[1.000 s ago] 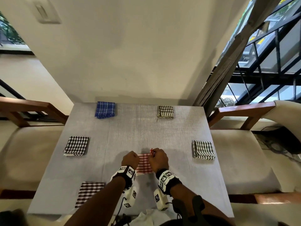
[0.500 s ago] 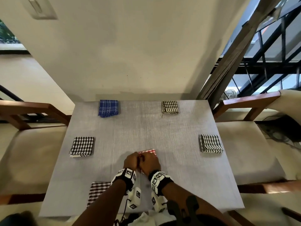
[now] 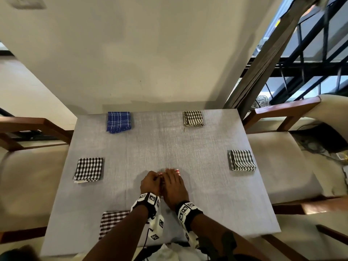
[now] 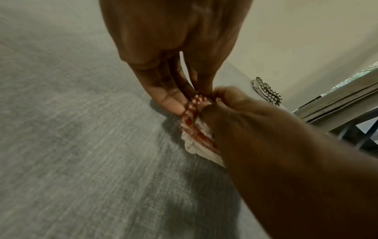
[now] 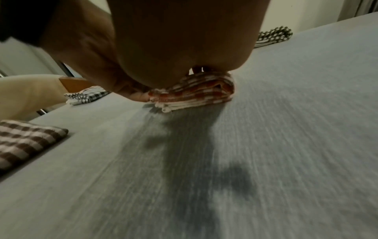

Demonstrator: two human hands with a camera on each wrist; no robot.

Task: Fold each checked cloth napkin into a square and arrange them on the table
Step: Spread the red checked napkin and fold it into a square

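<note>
A folded red checked napkin (image 3: 177, 171) lies on the grey table (image 3: 188, 144) in front of me, mostly covered by my hands. My left hand (image 3: 157, 178) pinches its left edge between thumb and fingers, as the left wrist view shows on the red napkin (image 4: 193, 105). My right hand (image 3: 169, 174) lies flat on top and presses the layered red napkin (image 5: 196, 92) down. Around the table lie folded squares: a blue napkin (image 3: 119, 121), a dark striped napkin (image 3: 194, 118), another striped napkin (image 3: 242, 160), a black-and-white napkin (image 3: 88, 169) and a brown checked napkin (image 3: 113, 221).
Cushioned wooden chairs (image 3: 282, 166) stand on both sides of the table. A wall rises behind the far edge, with a curtain and window bars at the right. White cloth (image 3: 169, 251) lies at the near edge by my body.
My hands have drawn close together over the red napkin, which now shows only a narrow strip. The right hand went from a fist to lying flat on it.
</note>
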